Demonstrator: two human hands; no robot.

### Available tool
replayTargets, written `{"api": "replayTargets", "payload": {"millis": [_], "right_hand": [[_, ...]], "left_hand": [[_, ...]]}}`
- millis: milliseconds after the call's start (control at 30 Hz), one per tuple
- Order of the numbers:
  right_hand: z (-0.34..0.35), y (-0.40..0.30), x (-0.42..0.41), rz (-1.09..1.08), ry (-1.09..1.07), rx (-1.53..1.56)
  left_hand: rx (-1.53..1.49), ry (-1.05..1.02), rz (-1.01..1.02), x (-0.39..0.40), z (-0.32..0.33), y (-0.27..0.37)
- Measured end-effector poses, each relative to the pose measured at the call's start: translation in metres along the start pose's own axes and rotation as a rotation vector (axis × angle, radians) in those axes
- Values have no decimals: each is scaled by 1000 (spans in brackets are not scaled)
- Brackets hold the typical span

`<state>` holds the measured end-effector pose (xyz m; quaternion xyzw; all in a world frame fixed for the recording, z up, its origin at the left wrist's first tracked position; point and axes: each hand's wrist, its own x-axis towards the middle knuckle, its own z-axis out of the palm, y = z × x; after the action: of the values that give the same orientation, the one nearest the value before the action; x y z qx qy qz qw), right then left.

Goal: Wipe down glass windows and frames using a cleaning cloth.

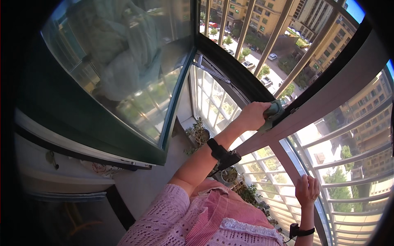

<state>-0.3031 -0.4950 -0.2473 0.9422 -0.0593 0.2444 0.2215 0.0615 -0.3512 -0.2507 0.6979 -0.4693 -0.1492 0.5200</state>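
My left hand [253, 116] grips a folded green cloth [272, 111]. The cloth is pressed against the lower corner of the open window's frame [243, 81], where the dark channel meets a pale upright. On the right, my right hand [307, 190] has its fingers curled on the edge of a pale window-frame bar [287, 163]; the fingertips are hidden. A green-framed glass sash [138, 73] stands swung inward at the left. A metal stay arm [212, 72] runs between sash and frame.
Metal security bars [246, 29] stand outside the opening, with more bars [347, 166] beyond the right pane. Potted plants [200, 135] sit on the floor by the lower window, and others [251, 193] are beside my body. A pale ledge [70, 178] is at lower left.
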Motion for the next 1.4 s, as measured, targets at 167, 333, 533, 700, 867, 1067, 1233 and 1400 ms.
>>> {"api": "replayTargets", "payload": {"millis": [167,333,533,700,867,1067,1233,1400], "right_hand": [[2,1,-2,-3,5,16],[0,2,-6,9,-6,-11],[3,3,-4,23,-12,0],[3,4,-1,21,0,8],[4,3,-3,35,-2,0],[4,4,-5,45,-19,35],[0,7,-6,33,0,19],[2,5,-3,31,12,34]], "left_hand": [[-16,-176,17,-18,-6,-4],[-272,-16,-149,-50,-34,-31],[422,673,69,-16,-77,-41],[682,545,-36,9,-64,-73],[475,487,100,-12,-11,-55],[399,336,258,-36,37,-16],[871,442,204,-8,-33,-57],[838,529,87,4,-51,-76]]}}
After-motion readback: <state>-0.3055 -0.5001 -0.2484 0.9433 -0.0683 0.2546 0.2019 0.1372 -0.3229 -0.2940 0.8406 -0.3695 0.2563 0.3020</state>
